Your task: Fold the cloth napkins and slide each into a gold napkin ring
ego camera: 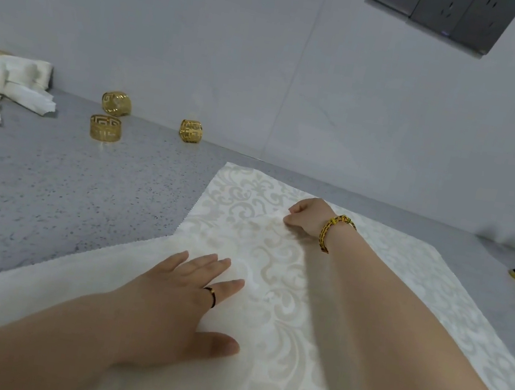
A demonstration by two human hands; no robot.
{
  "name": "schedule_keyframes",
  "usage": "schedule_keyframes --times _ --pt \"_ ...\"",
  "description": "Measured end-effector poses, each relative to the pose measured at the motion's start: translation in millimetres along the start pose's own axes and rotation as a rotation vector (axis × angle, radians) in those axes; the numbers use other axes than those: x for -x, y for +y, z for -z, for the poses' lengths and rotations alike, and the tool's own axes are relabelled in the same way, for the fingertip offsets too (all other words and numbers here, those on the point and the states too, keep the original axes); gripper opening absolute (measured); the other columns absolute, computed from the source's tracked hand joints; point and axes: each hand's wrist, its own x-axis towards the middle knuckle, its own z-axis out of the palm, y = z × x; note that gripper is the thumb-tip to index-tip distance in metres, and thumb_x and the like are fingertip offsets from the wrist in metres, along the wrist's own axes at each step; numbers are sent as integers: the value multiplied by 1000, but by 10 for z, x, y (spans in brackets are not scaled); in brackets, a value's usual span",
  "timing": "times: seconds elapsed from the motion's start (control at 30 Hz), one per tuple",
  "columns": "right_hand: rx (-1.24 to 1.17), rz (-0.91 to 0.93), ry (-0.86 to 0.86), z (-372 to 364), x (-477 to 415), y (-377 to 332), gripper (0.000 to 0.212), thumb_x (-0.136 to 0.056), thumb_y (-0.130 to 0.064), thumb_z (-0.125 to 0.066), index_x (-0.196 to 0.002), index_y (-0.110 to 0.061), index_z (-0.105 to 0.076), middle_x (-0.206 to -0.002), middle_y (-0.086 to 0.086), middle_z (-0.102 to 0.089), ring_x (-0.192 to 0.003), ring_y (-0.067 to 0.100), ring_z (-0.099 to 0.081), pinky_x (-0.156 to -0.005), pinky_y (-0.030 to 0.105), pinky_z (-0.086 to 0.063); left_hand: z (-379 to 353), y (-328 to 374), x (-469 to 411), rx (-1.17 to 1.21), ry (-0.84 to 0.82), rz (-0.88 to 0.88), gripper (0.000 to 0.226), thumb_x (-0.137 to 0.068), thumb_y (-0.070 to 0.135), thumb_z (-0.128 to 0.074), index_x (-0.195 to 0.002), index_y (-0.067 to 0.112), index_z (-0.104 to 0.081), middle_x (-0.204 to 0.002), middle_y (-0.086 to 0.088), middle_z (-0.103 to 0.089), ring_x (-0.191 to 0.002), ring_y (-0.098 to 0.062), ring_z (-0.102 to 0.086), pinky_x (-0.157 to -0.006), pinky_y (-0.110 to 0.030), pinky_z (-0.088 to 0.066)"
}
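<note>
napkin [264, 314], cream patterned cloth, lies spread on the counter [80, 200], no fold completed. left hand [185, 301] presses flat on it, fingers straight; right hand [307, 214] pinches the cloth farther out. beyond, three gold napkin rings [105, 127] wait unused; far left, heaped white napkins [4, 80], apparently ringed.

Cream damask cloth napkin [267, 297] spread on a grey speckled countertop [47, 195].
Left hand [185, 301] lies flat on it, fingers straight; right hand [307, 214] pinches the cloth farther off. Three gold openwork napkin rings [116, 103] [105, 127] [191, 131] sit near the wall.
</note>
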Motion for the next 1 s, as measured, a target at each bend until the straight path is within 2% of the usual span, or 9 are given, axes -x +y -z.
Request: schedule_keyframes --times 0.1,0.23,0.33,0.47,0.53,0.63,0.73,0.9,1.0 --pt "-5 29 24 -10 13 3 28 -85 -7 -57 -62 -20 -45 -97 2 -54 -89 20 -52 -64 21 -40 -27 -21 -7 -11 12 -12 107 -41 77 12 -142 39 16 -127 24 30 -117 7 32 -104 -23 21" --pt "-46 102 81 -9 119 28 29 -85 -8 -53 -62 -24 -45 -71 -10 -50 -82 18 -49 -69 22 -40 -80 -62 -10 -15 38 -32 126 -24 85 30 -141 41 17 -127 23 33 -117 7 33 -103 -22 21" --pt "-8 184 115 7 270 73 29 -84 -12 -57 -61 -27 -49 -79 -10 -53 -88 15 -47 -80 24 -38 -81 -72 -17 27 60 -22 131 -20 88 29 -142 42 12 -132 25 29 -118 9 31 -103 -20 20" --pt "115 249 97 -48 434 166 9 -83 -13 -60 -78 -19 -64 -100 -1 -56 -108 16 -40 -95 23 -30 21 -86 -80 151 175 10 137 -21 97 13 -142 42 -17 -147 25 -10 -130 11 3 -100 -8 3" --pt "148 274 111 -99 455 204 11 -83 -14 -59 -77 -21 -64 -106 0 -59 -112 19 -38 -90 22 -25 123 -78 -154 240 279 35 102 -49 93 -18 -133 38 -40 -137 25 -31 -130 8 -20 -97 -7 -12" --pt "143 301 98 -131 434 254 20 -83 -15 -59 -67 -26 -55 -115 -1 -58 -117 21 -37 -87 23 -21 329 -52 -367 316 399 106 30 -92 45 -43 -116 32 -55 -128 14 -50 -121 -7 -43 -94 -18 -31" --pt "131 315 88 -125 391 317 6 -84 -16 -59 -84 -18 -64 -119 -2 -56 -120 20 -35 -87 23 -19 479 -33 -718 260 454 184 28 -96 31 -41 -120 25 -54 -132 9 -50 -121 -13 -46 -95 -23 -34" --pt "105 353 40 -113 357 368 8 -83 -15 -58 -87 -16 -65 -122 -4 -56 -122 19 -33 -90 21 -18 478 -27 -1238 308 395 289 40 -92 34 -51 -128 18 -47 -133 4 -50 -122 -16 -46 -99 -25 -33" --pt "45 317 -1 -72 333 397 33 -90 -29 -49 -91 0 -66 -107 5 -64 -116 21 -41 -96 26 -25 451 -56 -1416 238 319 295 41 -87 36 -58 -124 21 -51 -127 5 -54 -121 -15 -45 -99 -26 -31"
